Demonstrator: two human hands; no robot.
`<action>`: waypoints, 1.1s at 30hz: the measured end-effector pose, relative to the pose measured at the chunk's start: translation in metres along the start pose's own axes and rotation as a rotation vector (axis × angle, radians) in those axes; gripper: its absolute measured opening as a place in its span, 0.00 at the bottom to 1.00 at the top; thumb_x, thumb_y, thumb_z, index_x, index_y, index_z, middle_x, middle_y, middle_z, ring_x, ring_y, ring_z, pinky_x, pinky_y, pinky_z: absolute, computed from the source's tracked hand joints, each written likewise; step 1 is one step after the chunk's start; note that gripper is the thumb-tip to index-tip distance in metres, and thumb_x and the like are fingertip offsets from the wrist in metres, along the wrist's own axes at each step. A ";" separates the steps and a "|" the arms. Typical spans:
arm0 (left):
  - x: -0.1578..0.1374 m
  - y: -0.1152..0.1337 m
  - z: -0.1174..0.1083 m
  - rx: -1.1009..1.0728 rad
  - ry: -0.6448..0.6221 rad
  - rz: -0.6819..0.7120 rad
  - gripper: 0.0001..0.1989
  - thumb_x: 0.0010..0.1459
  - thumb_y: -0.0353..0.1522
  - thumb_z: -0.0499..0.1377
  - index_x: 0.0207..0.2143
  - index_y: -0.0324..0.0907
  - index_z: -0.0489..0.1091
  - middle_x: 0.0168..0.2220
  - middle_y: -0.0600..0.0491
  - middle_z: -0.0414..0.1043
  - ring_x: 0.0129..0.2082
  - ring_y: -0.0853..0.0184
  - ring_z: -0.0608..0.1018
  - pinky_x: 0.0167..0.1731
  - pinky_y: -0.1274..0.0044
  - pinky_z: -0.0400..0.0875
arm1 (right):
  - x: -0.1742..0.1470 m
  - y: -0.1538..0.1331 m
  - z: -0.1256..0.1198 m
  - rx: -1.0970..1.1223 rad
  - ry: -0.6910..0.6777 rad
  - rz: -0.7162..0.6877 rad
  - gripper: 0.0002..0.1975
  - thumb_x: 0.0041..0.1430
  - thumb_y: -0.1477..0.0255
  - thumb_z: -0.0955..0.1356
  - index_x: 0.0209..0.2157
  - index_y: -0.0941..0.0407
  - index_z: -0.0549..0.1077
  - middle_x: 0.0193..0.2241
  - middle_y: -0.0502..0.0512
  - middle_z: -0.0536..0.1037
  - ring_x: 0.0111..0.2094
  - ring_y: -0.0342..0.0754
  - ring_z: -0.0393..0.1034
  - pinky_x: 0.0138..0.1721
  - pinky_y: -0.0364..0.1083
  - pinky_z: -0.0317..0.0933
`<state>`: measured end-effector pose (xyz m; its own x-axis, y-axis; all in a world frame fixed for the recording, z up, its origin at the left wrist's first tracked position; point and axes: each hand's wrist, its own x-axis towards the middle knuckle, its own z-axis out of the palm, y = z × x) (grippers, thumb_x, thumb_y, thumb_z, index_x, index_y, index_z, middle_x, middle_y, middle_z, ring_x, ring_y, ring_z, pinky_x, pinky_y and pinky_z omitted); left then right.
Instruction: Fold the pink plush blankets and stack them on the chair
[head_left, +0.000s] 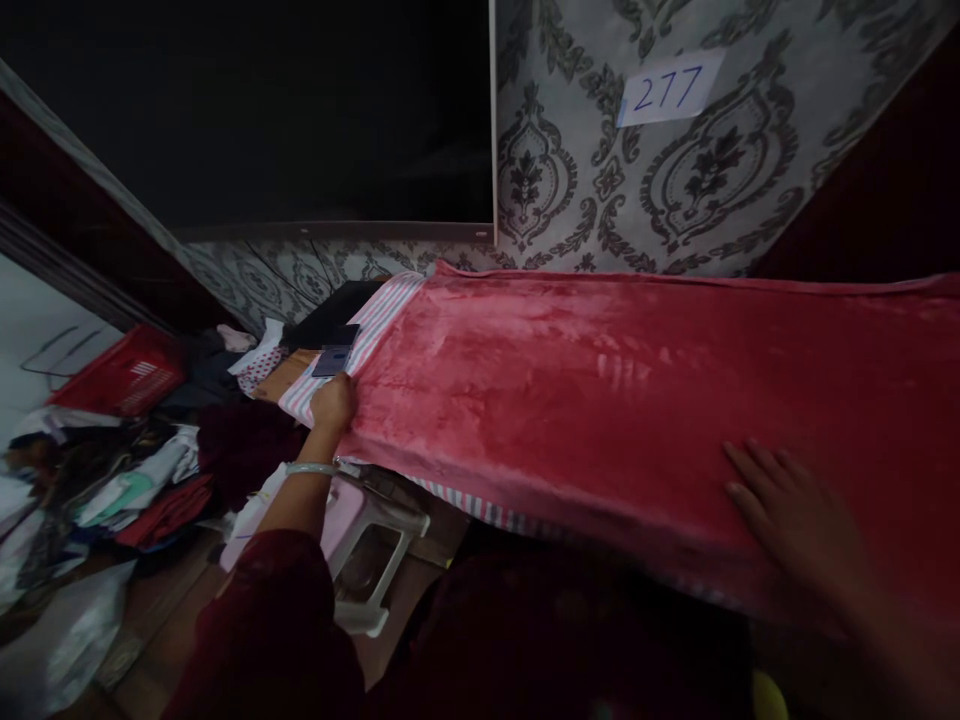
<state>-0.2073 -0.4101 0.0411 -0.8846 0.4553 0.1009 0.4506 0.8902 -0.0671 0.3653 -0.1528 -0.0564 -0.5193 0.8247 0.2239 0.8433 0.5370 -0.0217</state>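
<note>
A red plush cloth point(525, 370) lies spread over a long table or board, with a few creases in its surface. Beneath it a striped cloth point(386, 315) shows at the left end and along the front edge. My left hand point(334, 402), with a bracelet on the wrist, is closed at the left front corner, gripping the red cloth's edge; its fingertips are hidden. Just beyond that hand sits a small dark flat object point(335, 358). My right hand point(799, 510) rests palm down on the red cloth at the right, fingers stretched out.
Behind stands a large black screen point(300, 120) against patterned wallpaper bearing a paper marked 277 point(670, 88). On the left are a red basket point(127, 372) and piled clothes point(142, 490). A plastic stool point(375, 560) stands below the cloth's left front edge.
</note>
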 end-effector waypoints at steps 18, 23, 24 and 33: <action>-0.029 -0.007 -0.003 -0.014 0.228 0.049 0.22 0.66 0.28 0.44 0.54 0.27 0.70 0.51 0.29 0.73 0.52 0.43 0.77 0.46 0.59 0.74 | 0.004 -0.006 -0.009 0.064 0.026 0.014 0.31 0.71 0.56 0.52 0.67 0.51 0.66 0.67 0.60 0.67 0.67 0.64 0.58 0.62 0.67 0.59; -0.055 0.054 -0.001 -0.187 0.235 0.493 0.23 0.66 0.28 0.50 0.61 0.30 0.66 0.59 0.36 0.70 0.62 0.51 0.70 0.63 0.62 0.63 | 0.003 -0.007 -0.013 0.090 0.008 0.026 0.31 0.71 0.55 0.53 0.68 0.50 0.65 0.68 0.59 0.66 0.68 0.64 0.57 0.62 0.68 0.58; -0.061 0.072 0.001 -0.211 0.207 0.581 0.22 0.67 0.29 0.51 0.62 0.33 0.65 0.62 0.40 0.69 0.63 0.55 0.68 0.65 0.66 0.62 | 0.003 -0.007 -0.014 0.090 0.004 0.030 0.31 0.71 0.55 0.53 0.68 0.50 0.64 0.68 0.59 0.65 0.68 0.64 0.57 0.62 0.68 0.58; -0.110 0.215 0.020 -0.672 -0.026 0.978 0.08 0.63 0.28 0.59 0.44 0.38 0.74 0.44 0.45 0.77 0.46 0.60 0.77 0.50 0.70 0.71 | 0.004 -0.008 -0.013 0.073 0.021 0.037 0.30 0.72 0.57 0.54 0.67 0.51 0.66 0.68 0.58 0.66 0.68 0.62 0.58 0.63 0.66 0.59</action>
<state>-0.0154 -0.2687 -0.0042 -0.1286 0.9527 0.2754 0.9024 -0.0028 0.4309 0.3588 -0.1563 -0.0428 -0.4842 0.8408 0.2419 0.8491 0.5183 -0.1017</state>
